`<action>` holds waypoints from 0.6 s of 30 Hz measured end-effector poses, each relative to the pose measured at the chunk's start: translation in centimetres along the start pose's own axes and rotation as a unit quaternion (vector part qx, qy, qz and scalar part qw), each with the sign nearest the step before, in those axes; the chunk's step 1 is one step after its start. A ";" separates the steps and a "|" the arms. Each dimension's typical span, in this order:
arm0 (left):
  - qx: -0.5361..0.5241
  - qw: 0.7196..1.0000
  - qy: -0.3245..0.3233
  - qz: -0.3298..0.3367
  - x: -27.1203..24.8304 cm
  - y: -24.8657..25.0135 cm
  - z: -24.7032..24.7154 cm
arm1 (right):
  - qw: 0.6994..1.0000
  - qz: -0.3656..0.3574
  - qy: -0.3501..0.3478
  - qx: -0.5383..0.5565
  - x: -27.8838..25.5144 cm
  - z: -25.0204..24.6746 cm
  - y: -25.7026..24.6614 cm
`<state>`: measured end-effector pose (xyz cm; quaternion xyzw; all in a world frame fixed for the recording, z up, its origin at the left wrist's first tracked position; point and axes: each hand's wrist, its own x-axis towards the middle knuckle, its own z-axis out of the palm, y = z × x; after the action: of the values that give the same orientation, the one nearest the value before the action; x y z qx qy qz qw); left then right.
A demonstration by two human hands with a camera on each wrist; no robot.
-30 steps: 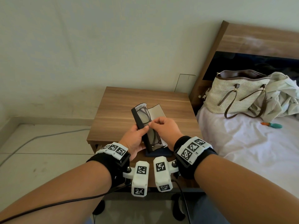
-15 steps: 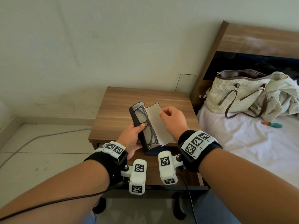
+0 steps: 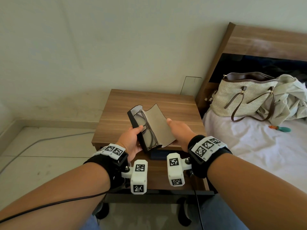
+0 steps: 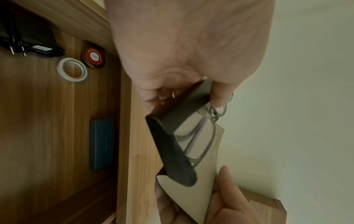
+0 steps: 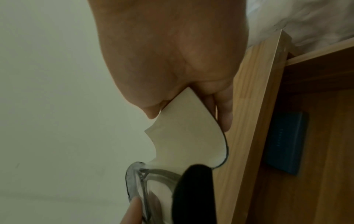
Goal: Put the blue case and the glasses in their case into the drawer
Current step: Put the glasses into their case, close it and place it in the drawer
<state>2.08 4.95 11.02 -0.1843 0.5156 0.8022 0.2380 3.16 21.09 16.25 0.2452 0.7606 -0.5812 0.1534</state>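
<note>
Blue case (image 4: pixel 101 144): already lodged in the open drawer (image 4: pixel 47 121). Glasses (image 3: pixel 146 130): seated in the unclosed black case (image 3: pixel 135 125), held at 12 o'clock above the drawer. Left hand (image 3: pixel 131 143) was gripping the case body, right hand (image 3: pixel 180 135) pinching its flap (image 3: pixel 159 125). Outstanding: flap closing, stowing.

Left hand (image 3: pixel 131 140): forearm extended forward, black wrist strap with white marker blocks; fingers curled round the dark shell of the glasses case (image 3: pixel 137 130), thumb lying across its upper edge. Right hand (image 3: pixel 180 134): forearm extended forward alongside the left, same strap and markers; thumb on top of the case's pale open flap (image 3: pixel 159 127), fingers beneath it, pinching the flap's edge. Both hands are raised off the surface, close together, palms turned inward.
</note>
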 end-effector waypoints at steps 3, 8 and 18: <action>-0.011 1.000 0.011 -0.014 0.0 0.0 -0.3 | 0.997 0.029 -0.035 0.059 -0.2 0.1 -0.1; -0.011 1.000 0.019 -0.015 -0.1 0.0 -0.4 | 0.987 0.053 -0.098 0.117 -0.2 0.2 0.2; 0.008 1.000 0.001 -0.025 -0.6 -0.1 0.2 | 0.990 -0.079 -0.119 -0.017 0.0 0.8 0.2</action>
<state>2.64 5.10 11.35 -0.1957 0.5172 0.7919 0.2592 3.27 20.39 15.87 0.1109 0.7636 -0.6037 0.2006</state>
